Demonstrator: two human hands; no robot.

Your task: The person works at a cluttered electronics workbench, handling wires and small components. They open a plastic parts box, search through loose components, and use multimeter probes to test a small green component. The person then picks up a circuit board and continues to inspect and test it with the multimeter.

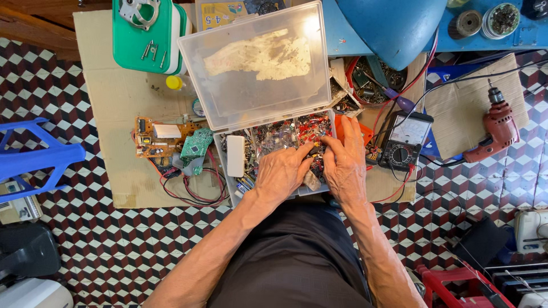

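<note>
Both hands are in the clear plastic parts box point(231, 177), which sits on a cardboard sheet point(114, 114) laid on the floor, just in front of the person's lap. Left hand point(282, 171): fingers curled narrow, tips pressed down into the loose small electronic parts point(279, 136); can't tell whether it has pinched one. Right hand point(345, 162): flat, fingers nearly straight, lying across the box's right edge and touching the parts, holding nothing visible. Box lid point(257, 97) stands hinged open behind, with a torn pale patch of paper stuck on its inside. One white rectangular block point(235, 155) lies in the box's left compartment. Left of the box: one brown circuit board point(157, 137) and one smaller green board point(197, 144), red and black wires looped below them. Above those, one green-and-white case point(134, 48) with a metal bracket and a few screws on top. Yellow printed card point(220, 14) at the top edge, partly hidden. Right of the box: one black analog multimeter point(404, 142) with leads, then one red electric drill point(499, 128) on a second piece of cardboard. One blue plastic stool point(34, 157) at far left. Floor point(114, 245) is tile in a red, black and white cube pattern.
</note>
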